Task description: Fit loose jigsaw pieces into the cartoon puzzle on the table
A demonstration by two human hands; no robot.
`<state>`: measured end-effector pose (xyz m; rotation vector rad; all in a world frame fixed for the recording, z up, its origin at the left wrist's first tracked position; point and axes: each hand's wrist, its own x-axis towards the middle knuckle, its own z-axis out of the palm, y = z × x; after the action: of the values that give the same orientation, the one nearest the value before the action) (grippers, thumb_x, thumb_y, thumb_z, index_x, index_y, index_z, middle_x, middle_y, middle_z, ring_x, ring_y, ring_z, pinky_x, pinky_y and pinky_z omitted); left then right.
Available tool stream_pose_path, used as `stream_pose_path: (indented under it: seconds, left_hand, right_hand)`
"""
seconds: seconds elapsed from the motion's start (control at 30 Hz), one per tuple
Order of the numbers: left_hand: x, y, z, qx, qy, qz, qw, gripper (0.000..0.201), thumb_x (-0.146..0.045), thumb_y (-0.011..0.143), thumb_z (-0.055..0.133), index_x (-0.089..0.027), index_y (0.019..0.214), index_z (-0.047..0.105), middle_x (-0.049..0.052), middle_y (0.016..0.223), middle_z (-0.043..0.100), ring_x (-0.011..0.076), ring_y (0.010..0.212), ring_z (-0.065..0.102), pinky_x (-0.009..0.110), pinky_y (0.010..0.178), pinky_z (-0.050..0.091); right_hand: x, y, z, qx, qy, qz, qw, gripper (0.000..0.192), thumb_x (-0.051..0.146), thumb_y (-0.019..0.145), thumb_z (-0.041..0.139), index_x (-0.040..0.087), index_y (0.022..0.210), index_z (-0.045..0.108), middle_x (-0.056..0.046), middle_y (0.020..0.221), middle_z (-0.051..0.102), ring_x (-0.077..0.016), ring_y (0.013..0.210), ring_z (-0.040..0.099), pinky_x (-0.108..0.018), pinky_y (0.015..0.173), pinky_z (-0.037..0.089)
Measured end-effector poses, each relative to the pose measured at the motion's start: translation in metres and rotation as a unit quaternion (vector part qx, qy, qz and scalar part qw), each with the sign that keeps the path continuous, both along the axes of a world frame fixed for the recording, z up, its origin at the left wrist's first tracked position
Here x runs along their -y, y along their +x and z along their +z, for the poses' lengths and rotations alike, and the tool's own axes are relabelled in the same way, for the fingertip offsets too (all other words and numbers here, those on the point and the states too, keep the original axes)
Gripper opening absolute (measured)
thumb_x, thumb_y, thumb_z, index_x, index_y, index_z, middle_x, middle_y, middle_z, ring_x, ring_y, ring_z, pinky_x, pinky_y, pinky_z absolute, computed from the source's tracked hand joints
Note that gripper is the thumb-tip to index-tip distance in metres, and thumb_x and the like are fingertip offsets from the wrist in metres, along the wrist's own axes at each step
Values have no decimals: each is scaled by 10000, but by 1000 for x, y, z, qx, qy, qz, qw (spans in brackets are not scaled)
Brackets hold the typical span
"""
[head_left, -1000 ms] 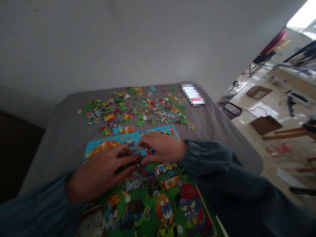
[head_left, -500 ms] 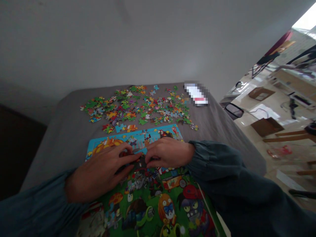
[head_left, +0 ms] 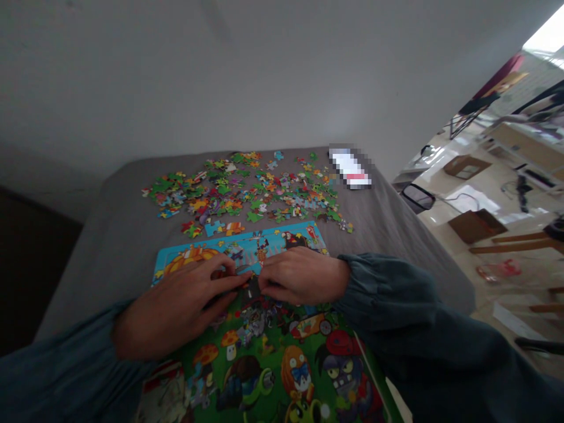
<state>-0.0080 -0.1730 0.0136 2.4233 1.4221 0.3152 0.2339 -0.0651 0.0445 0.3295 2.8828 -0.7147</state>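
Note:
A large cartoon jigsaw puzzle (head_left: 282, 364), mostly green with a blue top strip, lies assembled on a grey-covered table (head_left: 110, 235) in front of me. My left hand (head_left: 180, 305) rests flat on its upper left part, fingers stretched toward the middle. My right hand (head_left: 299, 275) lies curled on the upper middle, its fingertips meeting the left fingertips over a small dark puzzle piece (head_left: 253, 288). Which hand grips the piece I cannot tell. Both arms wear dark teal sleeves.
Several loose colourful puzzle pieces (head_left: 247, 191) are scattered across the far half of the table. A blurred white rectangular object (head_left: 350, 166) lies at the far right corner. To the right, beyond the table edge, are cardboard boxes (head_left: 473, 224) and furniture on a light floor.
My right hand has drawn back toward me and curled, its fingertips closing in on the left fingertips at the dark piece. The left hand has barely moved.

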Motion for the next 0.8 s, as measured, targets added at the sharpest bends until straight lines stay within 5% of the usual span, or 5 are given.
stream_pose_path:
  seconds: [0.8]
  left_hand:
    - [-2,1,2,-4,9,-4,1000,280,-322,1051,558,-334,1253,751,40,1094,732,215,930,705,341,799,551]
  right_hand:
    - [8,1,-1,24,112,36,993,225,125,1101,453,102,1175,665,-130,1186,714,-236,1029,701,-359,730,542]
